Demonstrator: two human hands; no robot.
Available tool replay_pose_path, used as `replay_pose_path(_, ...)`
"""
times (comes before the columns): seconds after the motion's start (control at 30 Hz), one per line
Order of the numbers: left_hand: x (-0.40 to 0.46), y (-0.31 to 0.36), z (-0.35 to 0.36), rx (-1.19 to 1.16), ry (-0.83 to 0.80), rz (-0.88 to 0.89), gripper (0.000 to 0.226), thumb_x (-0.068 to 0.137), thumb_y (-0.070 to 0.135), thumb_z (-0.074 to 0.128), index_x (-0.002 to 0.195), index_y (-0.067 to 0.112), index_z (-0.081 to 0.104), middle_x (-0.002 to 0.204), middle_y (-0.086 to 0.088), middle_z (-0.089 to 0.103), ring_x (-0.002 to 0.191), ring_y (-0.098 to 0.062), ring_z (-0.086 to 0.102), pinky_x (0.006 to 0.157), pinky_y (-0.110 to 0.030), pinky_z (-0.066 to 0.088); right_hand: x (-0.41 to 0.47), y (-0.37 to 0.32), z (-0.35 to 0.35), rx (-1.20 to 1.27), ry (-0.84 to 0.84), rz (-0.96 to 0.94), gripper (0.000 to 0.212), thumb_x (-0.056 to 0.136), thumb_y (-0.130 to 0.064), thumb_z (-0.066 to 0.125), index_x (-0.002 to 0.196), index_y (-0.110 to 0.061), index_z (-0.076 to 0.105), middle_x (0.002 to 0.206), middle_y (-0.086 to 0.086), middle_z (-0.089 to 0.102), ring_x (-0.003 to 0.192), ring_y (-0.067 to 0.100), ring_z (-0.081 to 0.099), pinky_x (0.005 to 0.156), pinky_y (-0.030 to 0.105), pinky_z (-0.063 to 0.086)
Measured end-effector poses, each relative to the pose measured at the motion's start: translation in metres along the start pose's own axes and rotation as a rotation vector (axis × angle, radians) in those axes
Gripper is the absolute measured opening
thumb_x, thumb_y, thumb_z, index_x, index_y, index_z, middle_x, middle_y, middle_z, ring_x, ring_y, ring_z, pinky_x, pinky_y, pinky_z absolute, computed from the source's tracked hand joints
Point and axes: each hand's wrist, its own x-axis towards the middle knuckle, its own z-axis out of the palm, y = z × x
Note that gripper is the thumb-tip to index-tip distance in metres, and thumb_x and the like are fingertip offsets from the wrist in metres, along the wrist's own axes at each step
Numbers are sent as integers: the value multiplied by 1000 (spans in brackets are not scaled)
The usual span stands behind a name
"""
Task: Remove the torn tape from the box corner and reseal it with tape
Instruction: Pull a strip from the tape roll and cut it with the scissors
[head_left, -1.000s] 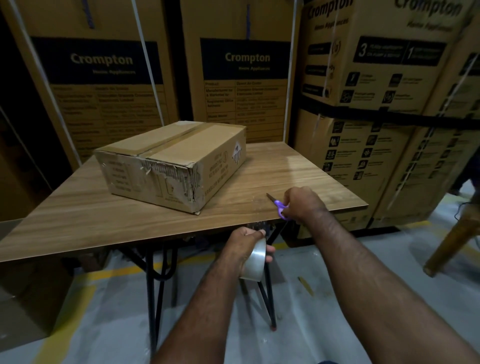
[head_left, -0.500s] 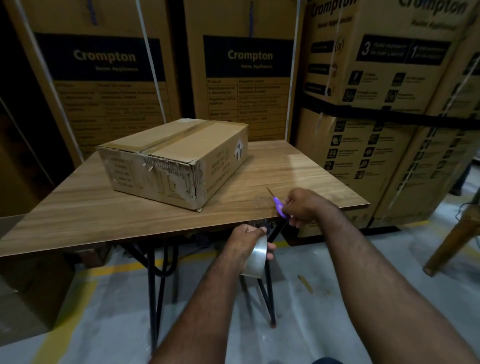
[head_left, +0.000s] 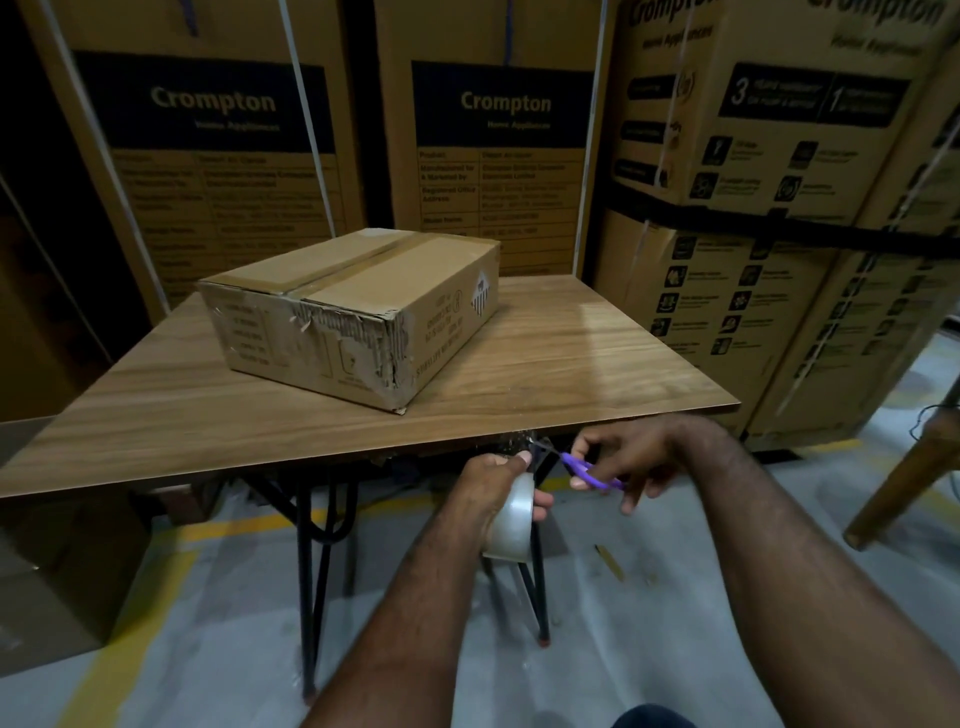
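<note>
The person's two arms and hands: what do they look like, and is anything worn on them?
Both forearms are bare up to the bottom of the picture, with no sleeve showing. The left hand and the right hand wear no gloves. I see no watch, ring or bracelet on either wrist, though the picture is dim.

A single head-worn wide-angle camera is looking forward and down over the near edge of the wood-grain tabletop on black metal legs (head_left: 519, 374), sitting close above it and taking in the grey floor below that edge and tall printed cartons beyond its far side.
</note>
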Motion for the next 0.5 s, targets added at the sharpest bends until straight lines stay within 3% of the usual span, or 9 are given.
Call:
replay_pose_path(0.1,-1,-6,-3,2,-10,13,24,104,30,58,104,7,50,66,-16,74,45,-22,67,48,-25,53,7,4,0,9,-21,-6,43,80,-51,81,111,-28,62,92,3,71,58,13,65,42,19,26)
replay_pose_path(0.2,-5,-10,-6,8,-27,22,22,104,30,58,103,11,46,67,-16,74,44,-22,65,53,-27,51,14,2,0,21,-42,-22,37,80,-49,81,106,-30,63,88,3,71,52,11,60,40,18,25)
replay_pose_path(0.37,-4,-10,-6,-39,-21,32,21,104,25,57,91,14,46,66,-17,73,42,-23,64,47,-24,51,26,-3,-3,16,-33,-57,39,80,-47,82,111,-29,66,82,-1,72,49,8,57,42,17,29)
replay_pose_path(0.5,-4,-12,-7,-97,-21,15,18,105,26,55,94,12,51,70,-19,74,43,-25,63,49,-25,50,30,-6,-4,7,-19,-65,45,81,-45,83,117,-24,67,88,1,71,49,7,54,42,17,32)
